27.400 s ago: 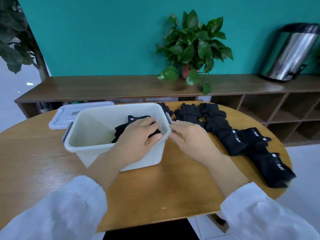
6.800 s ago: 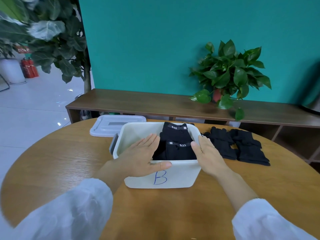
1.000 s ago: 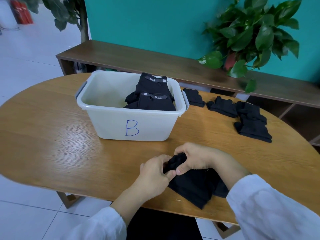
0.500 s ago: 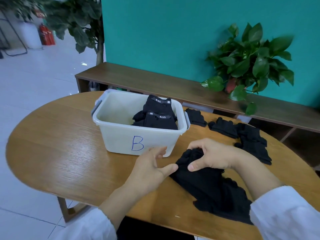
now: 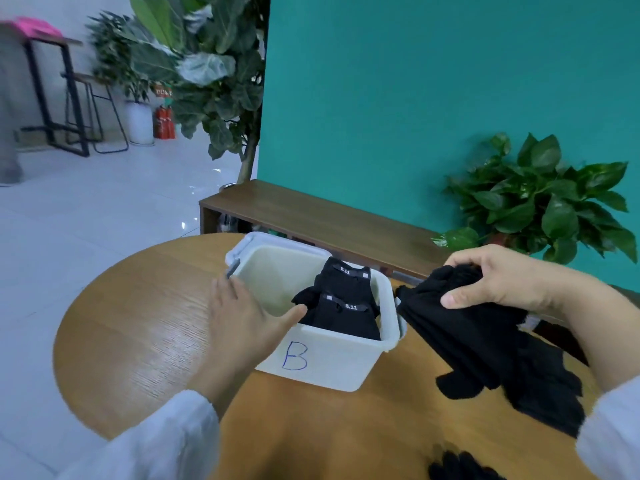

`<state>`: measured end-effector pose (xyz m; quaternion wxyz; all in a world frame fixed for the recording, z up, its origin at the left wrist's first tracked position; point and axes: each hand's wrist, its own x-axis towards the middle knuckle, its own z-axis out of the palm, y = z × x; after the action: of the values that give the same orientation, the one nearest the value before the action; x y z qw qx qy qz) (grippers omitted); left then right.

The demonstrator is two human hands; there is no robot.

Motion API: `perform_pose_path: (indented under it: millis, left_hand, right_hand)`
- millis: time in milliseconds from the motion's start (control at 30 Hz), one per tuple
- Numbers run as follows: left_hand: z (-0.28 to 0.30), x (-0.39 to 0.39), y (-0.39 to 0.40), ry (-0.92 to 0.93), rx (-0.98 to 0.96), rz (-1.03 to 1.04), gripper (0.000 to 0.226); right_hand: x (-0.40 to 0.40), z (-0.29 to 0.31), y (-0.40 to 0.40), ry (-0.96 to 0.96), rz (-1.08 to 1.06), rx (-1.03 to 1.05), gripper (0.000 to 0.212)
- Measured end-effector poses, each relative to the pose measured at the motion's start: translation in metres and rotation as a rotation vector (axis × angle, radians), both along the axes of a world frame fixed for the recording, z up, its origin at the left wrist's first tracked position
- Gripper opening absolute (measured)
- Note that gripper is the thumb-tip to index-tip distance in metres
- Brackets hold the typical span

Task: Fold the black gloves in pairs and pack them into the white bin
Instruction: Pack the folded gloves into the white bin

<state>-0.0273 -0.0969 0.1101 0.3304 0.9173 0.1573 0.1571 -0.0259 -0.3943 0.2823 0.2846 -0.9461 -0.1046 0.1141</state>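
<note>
2 folded pairs (image 5: 341, 308) sit in the white bin (image 5: 387, 306). The right hand (image 5: 498, 278) grips another pair (image 5: 478, 341); the left hand (image 5: 242, 320), fingers spread, rests on the bin's rim. Packing seems partly done.

Your right hand (image 5: 498, 282) grips a bundle of black gloves (image 5: 485, 341) lifted beside the white bin (image 5: 322, 362) marked "B"; your left hand (image 5: 242, 317) rests flat on its near rim, folded pairs (image 5: 341, 306) inside, on the round wooden table (image 5: 138, 334).

My white bin (image 5: 332, 362) marked "B" holds two folded black pairs (image 5: 341, 306) — another pair of black gloves (image 5: 485, 344) dangles limp just right of it.
</note>
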Motion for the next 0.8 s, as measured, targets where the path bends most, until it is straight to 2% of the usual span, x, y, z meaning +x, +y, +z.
perform_pose_path:
  millis: [267,367,600,800]
  left_hand:
    - [-0.004,0.013,0.018,-0.013,-0.044,-0.079,0.133]
    - [-0.001,0.012,0.029,-0.036,-0.063,-0.182,0.132]
    - [0.002,0.02,0.059,0.066,-0.107,-0.407,0.147]
    - [0.001,0.026,0.074,0.095,-0.127,-0.516,0.149]
  right_hand:
    - [0.043,0.019,-0.002,-0.021,-0.001,-0.051,0.028]
    - [0.053,0.025,0.001,-0.037,-0.003,-0.05,0.027]
    - [0.081,0.04,0.023,-0.092,0.012,-0.08,0.024]
    - [0.111,0.053,0.063,-0.148,0.105,-0.145,0.025]
